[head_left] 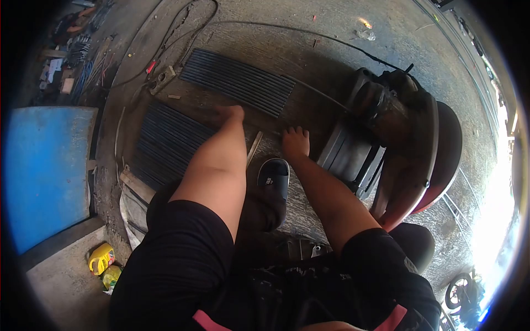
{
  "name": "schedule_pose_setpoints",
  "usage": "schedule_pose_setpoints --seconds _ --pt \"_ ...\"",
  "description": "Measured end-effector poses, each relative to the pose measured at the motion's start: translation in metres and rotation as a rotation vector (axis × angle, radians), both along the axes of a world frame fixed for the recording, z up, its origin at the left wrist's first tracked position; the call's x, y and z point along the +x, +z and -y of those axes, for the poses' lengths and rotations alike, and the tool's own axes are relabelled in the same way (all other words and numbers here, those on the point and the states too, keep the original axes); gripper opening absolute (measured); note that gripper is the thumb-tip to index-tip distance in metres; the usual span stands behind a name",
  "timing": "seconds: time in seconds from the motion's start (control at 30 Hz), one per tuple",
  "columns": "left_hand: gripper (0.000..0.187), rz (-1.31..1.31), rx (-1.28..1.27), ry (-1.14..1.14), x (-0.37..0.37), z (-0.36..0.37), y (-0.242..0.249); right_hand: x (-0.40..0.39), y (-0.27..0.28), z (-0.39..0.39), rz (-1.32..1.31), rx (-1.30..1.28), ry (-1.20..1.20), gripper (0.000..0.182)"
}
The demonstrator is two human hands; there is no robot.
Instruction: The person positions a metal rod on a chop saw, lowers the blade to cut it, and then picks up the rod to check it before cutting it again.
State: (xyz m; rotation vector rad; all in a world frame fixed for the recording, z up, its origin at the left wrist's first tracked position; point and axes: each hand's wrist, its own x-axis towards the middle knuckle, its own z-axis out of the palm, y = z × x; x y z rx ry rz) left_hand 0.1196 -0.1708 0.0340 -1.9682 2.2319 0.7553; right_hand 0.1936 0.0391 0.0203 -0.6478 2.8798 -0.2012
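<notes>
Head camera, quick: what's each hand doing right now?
Left hand: not in view.
Right hand: not in view.
Only the bare legs show.

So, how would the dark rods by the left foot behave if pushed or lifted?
The rods look like straight metal bars, so probably stiff and heavy for their thickness. They lie loose, side by side on the floor, so a sideways push would likely roll them apart. Lifted together, they may slip.
</notes>
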Motion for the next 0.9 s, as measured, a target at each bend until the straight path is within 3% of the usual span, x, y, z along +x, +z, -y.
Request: schedule_pose_setpoints --seconds 0.1,0.23,0.3,0.4,0.5,0.63,0.8,0.9 --pt "0.046 0.203 0.121 -0.208 0.007 -0.019 0.025 0.004 -0.012 -0.002 0.030 -0.015 0.017 0.018" --pt "0.049 0.300 0.156 -0.210 0.002 -0.018 0.028 0.002 0.000 -0.003 0.119 -0.035 -0.014 0.021" --pt "0.049 0.179 0.269 -0.075 -0.001 -0.021 0.017 0.003 0.011 -0.004 0.120 -0.045 -0.066 0.022" --pt "0.048 0.131 0.389 -0.245 -0.004 -0.048 0.016 0.011 0.034 -0.012 0.141 -0.062 -0.158 0.023" --pt "0.051 -0.055 0.479 -0.389 -0.009 -0.073 -0.071 0.032 0.075 -0.042 0.216 -0.075 -0.229 0.023" --pt "0.047 -0.125 0.664 -0.371 -0.007 -0.169 -0.041 0.066 0.140 -0.091 0.429 -0.046 -0.211 0.024" --pt "0.036 -0.105 0.883 -0.231 0.085 -0.272 -0.075 0.130 0.145 -0.163 0.270 0.100 -0.023 0.024" --pt "0.038 0.000 1.016 -0.094 0.164 -0.314 -0.024 0.167 0.129 -0.203 0.089 0.128 -0.034 0.023"
